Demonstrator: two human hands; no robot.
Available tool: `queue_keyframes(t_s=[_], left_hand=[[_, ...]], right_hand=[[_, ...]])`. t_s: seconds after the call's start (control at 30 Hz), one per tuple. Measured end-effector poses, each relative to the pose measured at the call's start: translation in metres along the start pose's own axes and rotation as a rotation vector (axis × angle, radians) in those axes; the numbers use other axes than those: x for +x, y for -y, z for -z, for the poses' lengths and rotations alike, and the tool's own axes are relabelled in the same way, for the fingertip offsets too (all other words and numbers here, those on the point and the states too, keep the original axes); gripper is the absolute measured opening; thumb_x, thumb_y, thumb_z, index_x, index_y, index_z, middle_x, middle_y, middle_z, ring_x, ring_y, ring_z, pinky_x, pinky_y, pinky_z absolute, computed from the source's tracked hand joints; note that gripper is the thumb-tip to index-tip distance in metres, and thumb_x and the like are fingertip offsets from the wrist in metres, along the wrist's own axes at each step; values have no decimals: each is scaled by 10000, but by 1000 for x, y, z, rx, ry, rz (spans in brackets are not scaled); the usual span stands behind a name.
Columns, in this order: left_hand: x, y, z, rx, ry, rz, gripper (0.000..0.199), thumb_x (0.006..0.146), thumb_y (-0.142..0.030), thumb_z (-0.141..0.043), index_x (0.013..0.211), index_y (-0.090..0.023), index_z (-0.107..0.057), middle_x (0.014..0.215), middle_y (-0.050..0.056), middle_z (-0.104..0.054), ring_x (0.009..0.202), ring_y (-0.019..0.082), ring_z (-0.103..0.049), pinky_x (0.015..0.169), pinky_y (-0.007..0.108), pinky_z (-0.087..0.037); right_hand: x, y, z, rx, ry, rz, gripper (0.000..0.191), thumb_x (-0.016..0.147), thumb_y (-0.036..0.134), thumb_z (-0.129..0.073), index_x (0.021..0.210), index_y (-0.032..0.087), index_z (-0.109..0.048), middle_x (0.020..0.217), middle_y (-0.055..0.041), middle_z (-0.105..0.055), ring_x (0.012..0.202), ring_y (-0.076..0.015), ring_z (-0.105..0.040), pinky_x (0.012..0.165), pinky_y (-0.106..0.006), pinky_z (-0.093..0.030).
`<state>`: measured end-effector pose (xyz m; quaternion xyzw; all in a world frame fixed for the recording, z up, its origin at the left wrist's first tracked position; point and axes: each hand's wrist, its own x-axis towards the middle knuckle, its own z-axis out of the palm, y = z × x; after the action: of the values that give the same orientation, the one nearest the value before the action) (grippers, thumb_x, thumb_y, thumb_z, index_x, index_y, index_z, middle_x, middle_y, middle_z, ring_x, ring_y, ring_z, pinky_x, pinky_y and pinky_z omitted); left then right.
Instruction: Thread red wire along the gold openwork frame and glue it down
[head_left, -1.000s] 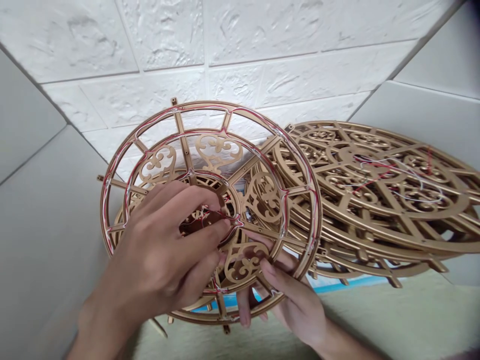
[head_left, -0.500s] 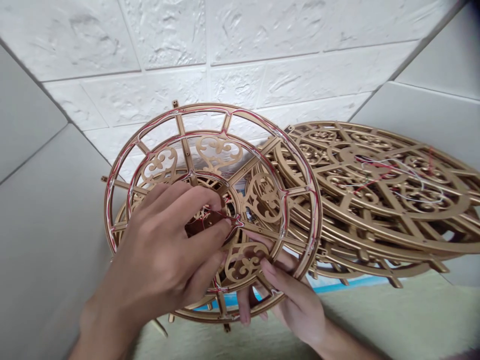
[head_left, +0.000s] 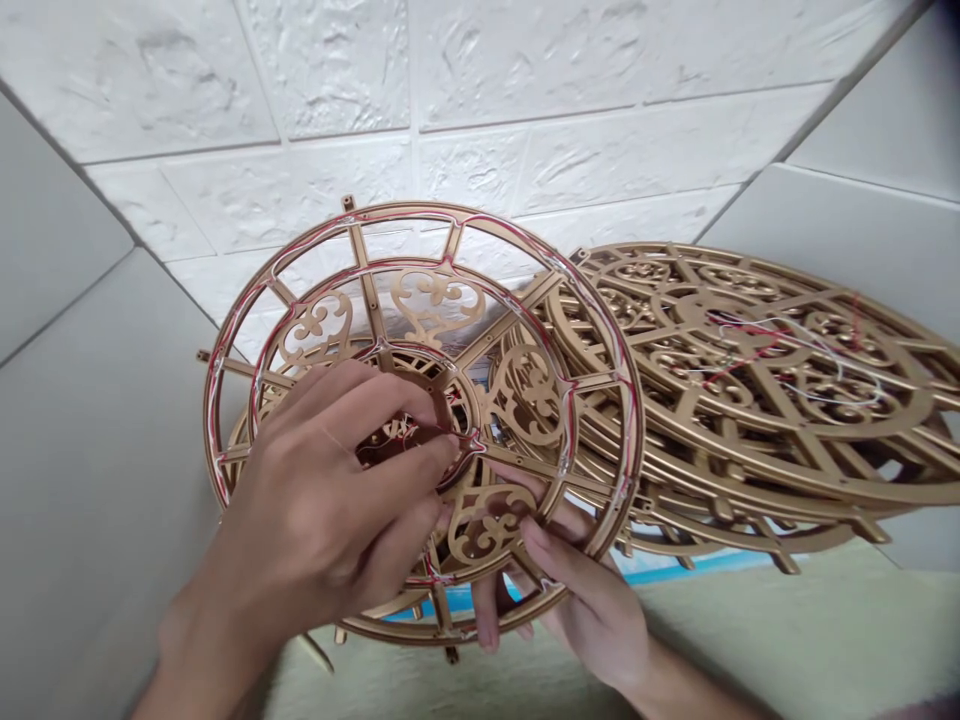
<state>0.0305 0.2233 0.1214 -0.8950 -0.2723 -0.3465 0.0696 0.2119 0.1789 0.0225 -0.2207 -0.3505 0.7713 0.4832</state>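
White brick-textured wall (head_left: 330, 80) behind: left hand (head_left: 315, 510) pinches red-white wire (head_left: 457, 435), right hand (head_left: 592, 620) grips gold openwork frame (head_left: 409, 208) by its rim (apparently steadying it against the pinch).

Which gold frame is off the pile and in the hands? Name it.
The round frame, gripped by the left hand and right hand. It alone is lifted, its rings lined with wire; the others lie in the stack to the right.

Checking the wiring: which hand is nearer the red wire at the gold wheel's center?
Left. The left hand is at the red wire; the right hand is farther off, at the wheel's lower rim.
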Motion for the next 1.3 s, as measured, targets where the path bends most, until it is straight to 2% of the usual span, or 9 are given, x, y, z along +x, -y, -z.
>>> queue_keyframes(t_s=[0.17,0.37,0.6,0.83,1.0,1.17,1.3], left_hand=[[-1,1,0,22,19,-24,156,889,-103,-531,902,-174,-669,965,100,-659,861,252,-596,704,460,-520],[0,0,0,59,41,1,220,878,-87,-505,870,-155,-714,938,114,-686,859,271,-610,720,454,-520],[1,-1,1,76,132,23,235,928,-141,-505,895,-150,-737,959,129,-701,816,288,-624,677,478,-514],[0,-1,-2,65,127,47,265,951,-167,-483,877,-156,-736,968,121,-698,825,284,-608,694,472,-503],[-1,2,-3,27,142,46,238,916,-107,-504,883,-134,-739,956,138,-689,830,279,-602,690,461,-516],[0,1,-3,-29,101,51,250,904,-92,-504,912,-133,-750,955,146,-682,836,271,-590,692,459,-521],[0,1,-2,-42,107,57,253,902,-95,-504,921,-134,-753,955,154,-680,846,274,-592,701,462,-529]], right_hand=[[-1,-1,1,5,-1,10,486,915,468,-603,1360,283,-538,920,-53,-698,517,-126,-637,388,-203,-316],[1,0,1,-36,-38,-34,582,858,540,-638,1360,263,-539,898,-62,-705,479,-143,-620,367,-220,-306],[-1,-3,2,-34,-75,-22,503,869,497,-647,1307,257,-590,871,-57,-721,431,-134,-610,381,-230,-315],[-1,-6,6,-23,-67,-16,457,894,482,-631,1297,269,-601,893,-57,-717,476,-127,-650,391,-208,-325],[0,-6,6,-29,-65,-12,474,889,482,-637,1311,269,-598,903,-57,-710,476,-126,-646,386,-210,-321],[0,-4,5,-27,-80,11,491,891,470,-636,1348,301,-569,893,-46,-711,481,-131,-640,398,-223,-332],[-1,-4,5,-21,-61,8,431,901,470,-624,1292,290,-610,852,-38,-709,465,-123,-630,397,-218,-326]])
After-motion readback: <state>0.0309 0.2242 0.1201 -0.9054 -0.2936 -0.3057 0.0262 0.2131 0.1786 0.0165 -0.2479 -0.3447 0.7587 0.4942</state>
